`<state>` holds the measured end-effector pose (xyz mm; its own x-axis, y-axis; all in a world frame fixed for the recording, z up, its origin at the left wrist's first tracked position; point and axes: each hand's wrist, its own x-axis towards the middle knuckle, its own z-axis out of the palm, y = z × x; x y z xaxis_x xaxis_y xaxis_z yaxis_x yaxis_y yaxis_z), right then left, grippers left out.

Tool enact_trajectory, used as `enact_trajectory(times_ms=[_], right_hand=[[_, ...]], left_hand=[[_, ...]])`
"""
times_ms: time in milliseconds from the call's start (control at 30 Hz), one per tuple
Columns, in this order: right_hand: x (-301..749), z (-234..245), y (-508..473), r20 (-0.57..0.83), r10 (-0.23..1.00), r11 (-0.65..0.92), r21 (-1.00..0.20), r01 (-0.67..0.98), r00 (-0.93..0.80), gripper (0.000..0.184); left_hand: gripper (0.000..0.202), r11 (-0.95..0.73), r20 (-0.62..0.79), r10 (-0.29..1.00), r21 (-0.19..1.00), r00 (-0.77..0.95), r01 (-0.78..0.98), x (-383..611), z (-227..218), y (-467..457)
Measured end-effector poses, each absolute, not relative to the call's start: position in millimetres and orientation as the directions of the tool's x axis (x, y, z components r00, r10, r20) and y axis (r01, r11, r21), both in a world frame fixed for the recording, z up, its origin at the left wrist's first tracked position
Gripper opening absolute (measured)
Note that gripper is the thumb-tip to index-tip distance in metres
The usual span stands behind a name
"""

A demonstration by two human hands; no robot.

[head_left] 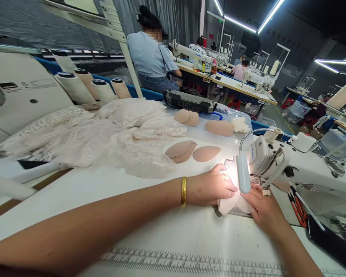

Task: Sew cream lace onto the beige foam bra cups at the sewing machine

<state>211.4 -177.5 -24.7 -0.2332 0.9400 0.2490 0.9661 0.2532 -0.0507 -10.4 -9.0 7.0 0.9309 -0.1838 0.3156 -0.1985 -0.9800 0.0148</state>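
Under the bright lamp (243, 173) of a sewing machine (302, 161), both hands work on a pale pink cloth piece (227, 205). My left hand (212, 186), with a ring, is closed on the cloth's left side, fingers curled over it. My right hand (263, 206) has its fingertips on the cloth's right side beside the presser foot, pinching it against the bed. The lamp hides part of the stitching area, and the needle tip cannot be made out. Leaf-shaped beige pieces, one stack (181, 151) and one apart (206, 154), lie beyond my left hand.
White lace fabric (127, 134) is heaped on the left, near thread cones (75, 86). Beige oval pads (219, 127) rest on a clear plastic lid. Red-handled scissors (298, 209) and a black phone-like slab (331, 244) lie right. A person (151, 57) sits beyond.
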Motion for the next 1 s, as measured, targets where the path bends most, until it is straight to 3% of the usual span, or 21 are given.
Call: enact_trajectory(times_ms=[333, 567, 1000], right_hand=[[212.0, -32.9, -173.5, 0.268, 0.952, 0.163, -0.032, 0.986, -0.148, 0.066], [213.2, -39.9, -171.1, 0.299, 0.945, 0.148, -0.014, 0.989, -0.137, 0.062], [211.6, -37.1, -175.2, 0.367, 0.918, 0.17, -0.012, 0.985, -0.154, 0.056]], left_hand=[[0.042, -0.984, 0.358, -0.164, 0.004, 0.919, -0.178, -4.7, 0.4, -1.3], [0.027, -0.99, 0.355, -0.113, 0.038, 0.928, -0.136, -1.9, -2.0, 1.8], [0.042, -0.99, 0.379, -0.107, 0.048, 0.919, -0.135, -0.2, -9.8, 3.5]])
